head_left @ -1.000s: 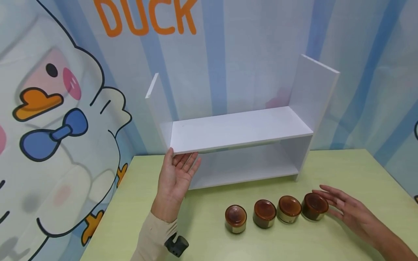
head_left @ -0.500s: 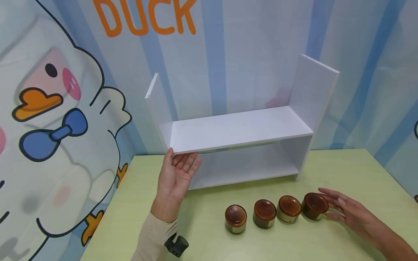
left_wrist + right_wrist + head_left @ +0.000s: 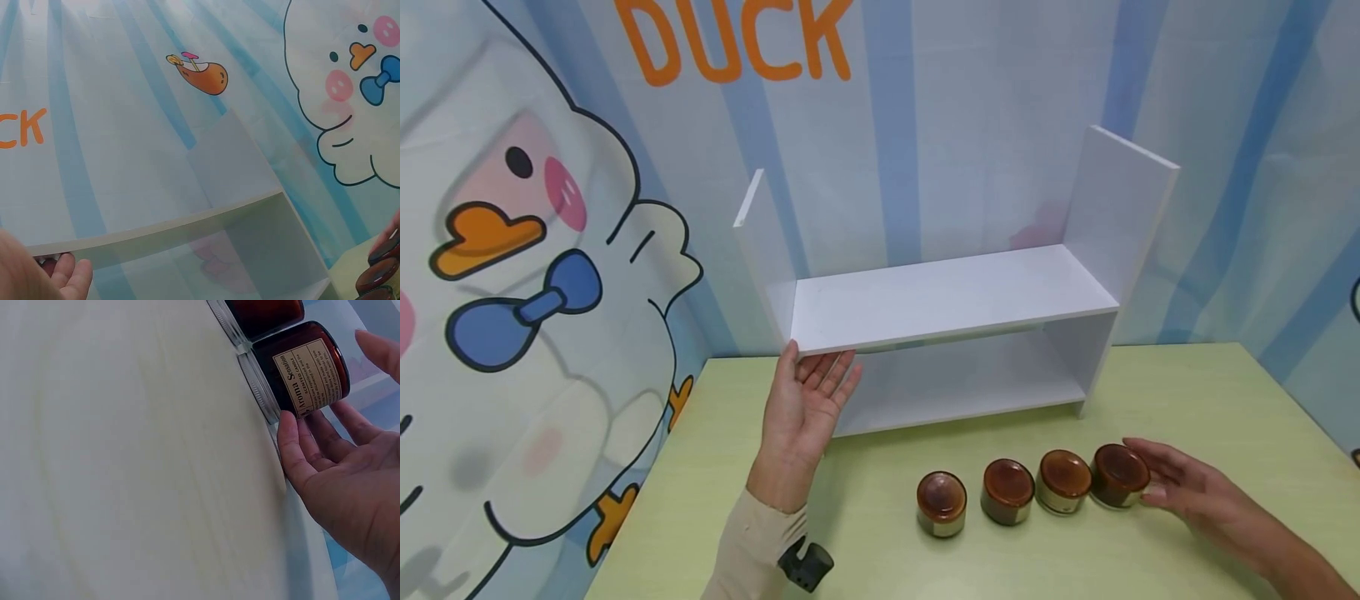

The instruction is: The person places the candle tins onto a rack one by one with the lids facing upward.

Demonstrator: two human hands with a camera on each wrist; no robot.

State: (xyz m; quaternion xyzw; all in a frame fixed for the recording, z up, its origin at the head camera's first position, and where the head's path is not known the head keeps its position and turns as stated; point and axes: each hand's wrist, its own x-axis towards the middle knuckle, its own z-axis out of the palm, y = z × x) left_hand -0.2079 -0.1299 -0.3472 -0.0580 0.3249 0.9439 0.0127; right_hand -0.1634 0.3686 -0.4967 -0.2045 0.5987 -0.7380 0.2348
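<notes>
A white two-tier shelf (image 3: pixel 955 296) stands towards the back of the table. My left hand (image 3: pixel 801 417) grips its front left corner, thumb at the edge and fingers under the upper board. In front of the shelf, several amber glass scented candle jars stand in a row on their metal lids, bases up. My right hand (image 3: pixel 1206 504) is at the rightmost candle jar (image 3: pixel 1120 471). The right wrist view shows its fingertips against the labelled side of this candle jar (image 3: pixel 306 372), with the thumb held apart. That jar's lid meets its neighbour's.
The leftmost candle jar (image 3: pixel 942 502) stands a little apart from the others. A pale green table (image 3: pixel 880 558) bears everything. Behind it hangs a blue-striped backdrop (image 3: pixel 985 100) with a cartoon duck on the left. A black wrist device (image 3: pixel 807 565) sits on the left sleeve.
My right hand drew back slightly, then came in again with its fingers against the rightmost jar, which has shifted a little left. The left hand and the shelf have stayed put.
</notes>
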